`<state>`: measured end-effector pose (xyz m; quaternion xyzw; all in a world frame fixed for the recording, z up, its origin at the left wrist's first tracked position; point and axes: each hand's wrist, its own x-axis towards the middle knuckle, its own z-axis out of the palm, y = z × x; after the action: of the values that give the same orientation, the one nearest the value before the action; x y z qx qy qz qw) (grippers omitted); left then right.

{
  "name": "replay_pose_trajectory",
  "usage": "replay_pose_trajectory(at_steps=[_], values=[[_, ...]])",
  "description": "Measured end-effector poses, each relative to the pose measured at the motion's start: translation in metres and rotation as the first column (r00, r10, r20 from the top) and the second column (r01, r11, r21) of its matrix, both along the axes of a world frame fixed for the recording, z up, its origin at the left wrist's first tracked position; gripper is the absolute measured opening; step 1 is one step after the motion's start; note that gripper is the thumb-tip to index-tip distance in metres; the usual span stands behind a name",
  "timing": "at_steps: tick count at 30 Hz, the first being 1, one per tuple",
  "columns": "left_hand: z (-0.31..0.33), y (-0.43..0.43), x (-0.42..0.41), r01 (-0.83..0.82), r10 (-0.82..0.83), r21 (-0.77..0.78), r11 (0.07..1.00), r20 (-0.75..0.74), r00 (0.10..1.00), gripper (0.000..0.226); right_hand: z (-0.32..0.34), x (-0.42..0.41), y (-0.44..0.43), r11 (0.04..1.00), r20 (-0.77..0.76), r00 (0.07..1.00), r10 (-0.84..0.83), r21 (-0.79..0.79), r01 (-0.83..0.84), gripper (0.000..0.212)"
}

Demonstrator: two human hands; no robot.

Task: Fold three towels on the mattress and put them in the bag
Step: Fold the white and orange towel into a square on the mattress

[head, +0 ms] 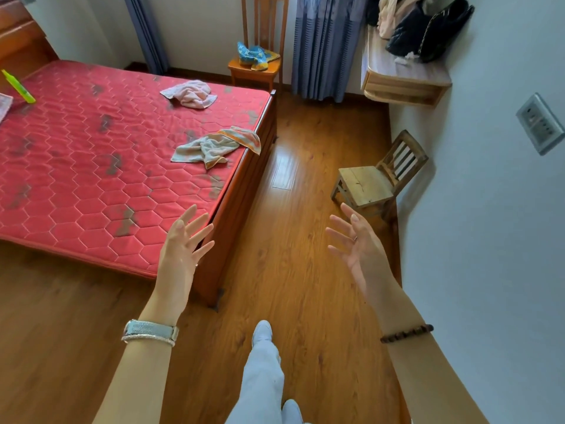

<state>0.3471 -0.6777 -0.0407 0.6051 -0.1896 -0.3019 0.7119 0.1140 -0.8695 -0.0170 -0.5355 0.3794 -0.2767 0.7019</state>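
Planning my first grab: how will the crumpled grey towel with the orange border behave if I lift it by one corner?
Probably floppy: the grey towel lies in soft wrinkles, so it should droop and unfurl. Likely light, being thin cloth. Its orange end overhangs the mattress edge, so a push might slide it off.

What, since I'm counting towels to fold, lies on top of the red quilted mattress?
Crumpled pink towel, crumpled grey towel with orange border, neon-green object, pale cloth corner at the left frame edge. Anything under them is hidden.

Home bedroom, red mattress on bed, curtains, wooden chairs
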Motion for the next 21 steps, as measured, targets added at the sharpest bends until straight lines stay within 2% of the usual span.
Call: replay_pose_trajectory(at_steps=[4, 6, 9, 11, 18, 21], values=[[-0.003, -0.039, 0.041, -0.001, 0.001, -0.023, 1.0, 0.003, 1.0, 0.057, -0.002, 0.04, -0.039, 1.0, 0.004, 1.0, -0.005, -0.016, 0.005, 0.049], [0.0, -0.06, 0.064, 0.004, -0.003, -0.043, 0.999, 0.003, 1.0, 0.056, 0.001, 0.062, -0.059, 1.0, 0.0, 1.0, -0.001, -0.023, 0.001, 0.053], [0.007, -0.089, 0.097, -0.002, 0.002, -0.065, 0.998, 0.008, 1.0, 0.053, 0.011, 0.094, -0.087, 0.999, 0.006, 1.0, 0.007, -0.032, -0.006, 0.078], [0.013, -0.107, 0.121, 0.012, -0.011, -0.071, 0.997, 0.009, 1.0, 0.058, 0.015, 0.116, -0.104, 0.999, 0.018, 1.0, -0.001, -0.039, 0.002, 0.085], [0.025, -0.162, 0.187, 0.023, -0.021, -0.093, 0.995, 0.023, 1.0, 0.075, 0.023, 0.175, -0.158, 0.999, 0.03, 0.999, -0.016, -0.048, 0.017, 0.079], [0.023, -0.183, 0.205, 0.014, -0.012, -0.082, 0.997, 0.02, 1.0, 0.061, 0.023, 0.193, -0.185, 0.998, 0.02, 0.999, -0.029, -0.046, 0.03, 0.07]])
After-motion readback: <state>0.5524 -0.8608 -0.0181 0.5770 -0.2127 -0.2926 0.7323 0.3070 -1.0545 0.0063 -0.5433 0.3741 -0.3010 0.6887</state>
